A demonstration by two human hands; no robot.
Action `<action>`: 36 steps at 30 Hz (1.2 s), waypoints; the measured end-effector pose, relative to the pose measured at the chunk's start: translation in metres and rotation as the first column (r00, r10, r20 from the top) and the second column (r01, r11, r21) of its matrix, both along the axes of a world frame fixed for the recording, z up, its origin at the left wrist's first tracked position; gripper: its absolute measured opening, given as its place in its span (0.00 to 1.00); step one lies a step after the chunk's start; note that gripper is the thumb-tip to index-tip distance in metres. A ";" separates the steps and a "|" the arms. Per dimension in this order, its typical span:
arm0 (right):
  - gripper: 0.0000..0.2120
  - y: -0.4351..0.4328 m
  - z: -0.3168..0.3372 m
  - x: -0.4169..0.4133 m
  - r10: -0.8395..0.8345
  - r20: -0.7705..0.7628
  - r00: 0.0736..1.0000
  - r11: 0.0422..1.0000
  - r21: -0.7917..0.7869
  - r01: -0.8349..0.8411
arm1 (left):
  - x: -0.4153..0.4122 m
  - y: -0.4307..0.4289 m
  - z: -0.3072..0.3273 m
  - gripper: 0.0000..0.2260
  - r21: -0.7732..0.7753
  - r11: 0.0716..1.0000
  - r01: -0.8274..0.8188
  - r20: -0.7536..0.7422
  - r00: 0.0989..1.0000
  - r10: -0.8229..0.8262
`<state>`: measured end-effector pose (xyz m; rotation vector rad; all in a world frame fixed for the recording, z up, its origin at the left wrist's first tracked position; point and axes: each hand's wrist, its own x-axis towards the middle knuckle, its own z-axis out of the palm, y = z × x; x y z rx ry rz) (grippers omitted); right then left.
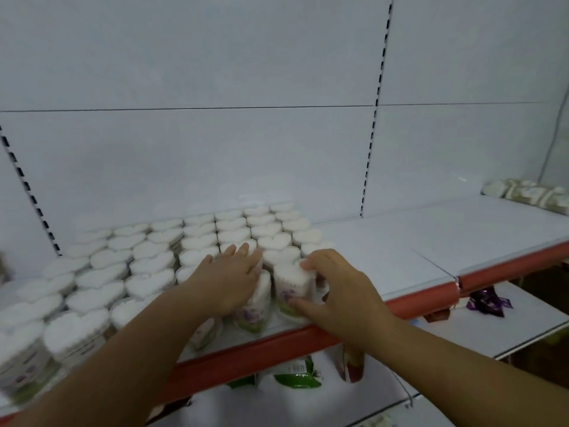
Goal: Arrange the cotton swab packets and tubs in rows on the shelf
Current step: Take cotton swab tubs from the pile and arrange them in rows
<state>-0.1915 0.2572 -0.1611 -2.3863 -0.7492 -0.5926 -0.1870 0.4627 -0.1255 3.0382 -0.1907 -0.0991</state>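
Two grips differ: fingers (pixel 308 265) of your right hand (pixel 337 288) curl round end tub (pixel 292 286), thumb low on label; left hand (pixel 229 282) lies flat, fingers straight, slightly spread, over neighbouring tub (pixel 258 298); both tubs sit just beside red shelf lip (pixel 415 303); shove hard and one likely tips off onto lower shelf (pixel 523 322); leaning left palm risks toppling packed rows (pixel 147 266).

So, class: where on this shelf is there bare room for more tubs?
Free: the shelf right of the tubs, bordered by back panel, red front lip and far-right packets. Crowded: the left, tubs packed tight around the left hand and right hand.
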 end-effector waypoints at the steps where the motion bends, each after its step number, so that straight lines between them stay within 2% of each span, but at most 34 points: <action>1: 0.27 0.003 -0.002 0.003 -0.008 0.023 1.000 1.000 -0.028 0.008 | 0.000 0.000 0.002 0.22 -0.030 1.000 -0.005 -0.030 1.000 0.004; 4: 0.26 0.008 -0.007 0.011 -0.001 0.063 0.998 0.990 -0.137 0.010 | -0.002 -0.002 0.007 0.22 -0.043 0.999 -0.021 -0.084 0.996 0.017; 6: 0.27 0.006 -0.008 0.013 0.023 0.084 0.996 0.984 -0.179 -0.008 | -0.004 -0.004 0.012 0.22 -0.070 0.996 -0.052 -0.059 0.997 0.048; 9: 0.28 -0.008 -0.007 0.012 0.089 0.065 0.994 0.992 -0.101 -0.082 | -0.007 -0.014 0.023 0.22 -0.219 0.971 -0.101 0.080 0.989 0.121; 12: 0.23 -0.059 0.001 0.020 0.147 0.180 0.973 0.989 -0.059 -0.139 | 0.001 -0.053 0.044 0.21 -0.250 0.962 -0.105 0.174 0.973 0.151; 14: 0.22 -0.110 0.012 0.044 0.141 0.225 0.964 0.973 -0.209 -0.093 | 0.021 -0.098 0.059 0.22 -0.181 0.982 -0.051 0.196 0.977 0.087; 16: 0.25 -0.169 0.026 0.073 0.081 0.186 0.979 0.906 -0.422 0.006 | 0.049 -0.152 0.069 0.23 -0.112 0.994 0.010 0.182 0.983 0.011; 18: 0.27 -0.223 0.039 0.095 -0.036 0.110 0.993 0.866 -0.493 0.086 | 0.076 -0.206 0.072 0.25 -0.085 0.995 0.047 0.164 0.986 -0.032; 21: 0.29 -0.297 0.037 0.104 -0.156 -0.038 0.987 0.921 -0.366 0.131 | 0.115 -0.280 0.060 0.27 -0.089 0.988 0.125 0.140 0.984 -0.112; 25: 0.29 -0.389 0.018 0.103 -0.213 -0.097 0.972 0.903 -0.399 0.158 | 0.157 -0.368 0.025 0.29 -0.040 0.964 0.262 0.048 0.964 -0.260; 28: 0.28 -0.444 0.008 0.115 -0.286 -0.158 0.945 0.921 -0.316 0.226 | 0.189 -0.423 0.005 0.30 -0.039 0.945 0.326 -0.017 0.945 -0.327; 32: 0.27 -0.500 -0.011 0.146 -0.381 -0.129 0.915 0.899 -0.281 0.335 | 0.244 -0.484 -0.001 0.31 -0.073 0.906 0.417 -0.016 0.908 -0.419; 36: 0.28 -0.563 -0.021 0.204 -0.510 -0.063 0.858 0.843 -0.236 0.484 | 0.311 -0.544 -0.012 0.27 -0.253 0.855 0.453 0.056 0.889 -0.455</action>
